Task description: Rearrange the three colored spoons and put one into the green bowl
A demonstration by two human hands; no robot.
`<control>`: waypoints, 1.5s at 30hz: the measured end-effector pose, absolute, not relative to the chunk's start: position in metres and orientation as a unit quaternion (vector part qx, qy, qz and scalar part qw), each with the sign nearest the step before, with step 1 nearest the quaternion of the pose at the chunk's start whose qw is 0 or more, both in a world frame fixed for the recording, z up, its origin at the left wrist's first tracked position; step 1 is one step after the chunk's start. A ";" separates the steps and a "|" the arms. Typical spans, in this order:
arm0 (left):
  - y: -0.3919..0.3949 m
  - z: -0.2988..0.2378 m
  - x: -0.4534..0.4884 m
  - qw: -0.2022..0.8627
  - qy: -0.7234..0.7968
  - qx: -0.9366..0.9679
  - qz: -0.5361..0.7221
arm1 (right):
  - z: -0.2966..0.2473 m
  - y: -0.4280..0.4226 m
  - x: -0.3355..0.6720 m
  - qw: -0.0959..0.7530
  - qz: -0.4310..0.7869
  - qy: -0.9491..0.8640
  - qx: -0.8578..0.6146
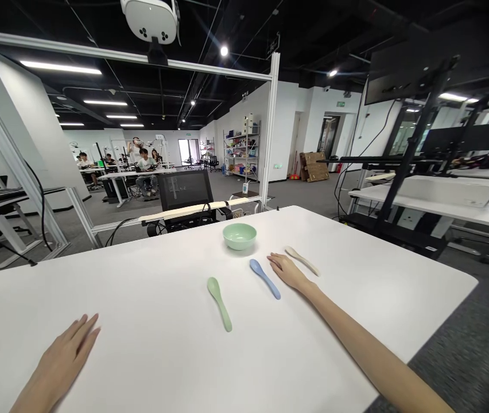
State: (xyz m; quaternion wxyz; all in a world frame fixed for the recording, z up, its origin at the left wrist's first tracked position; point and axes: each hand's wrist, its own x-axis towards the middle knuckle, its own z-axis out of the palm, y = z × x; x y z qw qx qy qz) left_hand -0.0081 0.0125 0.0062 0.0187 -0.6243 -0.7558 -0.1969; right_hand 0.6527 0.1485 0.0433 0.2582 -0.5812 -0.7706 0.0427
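Observation:
On the white table (150,344) stands a pale green bowl (240,236). In front of it lie three spoons: a green spoon (220,302), a blue spoon (264,278) and a cream spoon (302,260). My right hand (286,269) lies flat on the table between the blue and the cream spoon, fingers stretched out, holding nothing. My left hand (69,351) rests flat on the table at the near left, fingers out, far from the spoons.
Past the table's far edge stand a black monitor (185,191) and a white frame post (269,129). A black stand (403,166) and white desks are at the right. People sit at a desk (136,172) far back on the left.

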 end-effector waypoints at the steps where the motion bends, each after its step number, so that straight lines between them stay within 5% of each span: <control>1: 0.013 0.005 -0.009 0.020 -0.755 -0.625 -0.199 | 0.048 0.148 0.655 0.259 0.031 -0.766 -0.588; 12: 0.016 -0.001 -0.010 0.034 -0.747 -0.633 -0.202 | 0.074 0.125 0.710 0.127 -0.071 -0.629 -0.763; 22: 0.018 -0.006 -0.015 0.050 -0.743 -0.636 -0.201 | 0.131 0.152 0.666 0.281 -0.036 -0.709 -0.645; 36: 0.009 0.009 0.004 0.077 -0.751 -0.630 -0.184 | 0.149 0.231 0.540 0.153 -0.004 -0.720 -0.677; 45: 0.007 0.012 0.007 0.058 -0.750 -0.634 -0.177 | 0.136 0.212 0.565 0.233 -0.035 -0.730 -0.641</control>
